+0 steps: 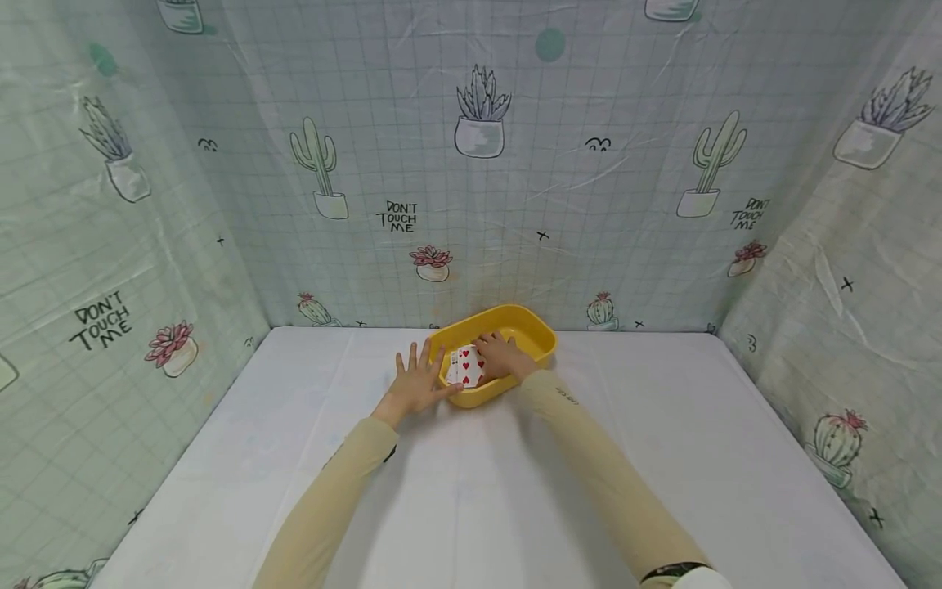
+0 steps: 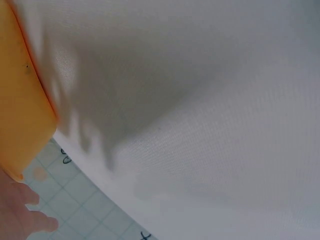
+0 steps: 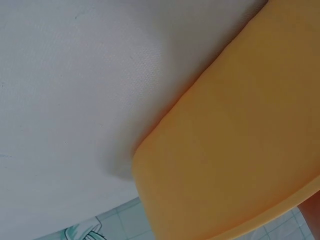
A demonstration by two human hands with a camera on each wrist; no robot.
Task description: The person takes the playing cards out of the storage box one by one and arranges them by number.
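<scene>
A yellow rectangular bin (image 1: 540,327) stands tilted in outline near the back of the white table. Playing cards (image 1: 466,366) lie face up inside its left part, the top one showing red hearts. My left hand (image 1: 415,387), fingers spread wide, is at the bin's left end, its thumb over the near rim. Over the near right rim reaches my right hand (image 1: 502,357), its fingers extended inside the bin and touching or just beside the cards' right edge; its thumb is hidden. Fingertips of the left hand (image 2: 25,215) show in the left wrist view.
A white cloth covers the table (image 1: 625,425), which spreads around the bin. A pale curtain (image 1: 545,188) printed with cacti and lettering rises right behind the bin, and more of it hangs on both sides. Tan sleeves (image 1: 589,458) cover both forearms.
</scene>
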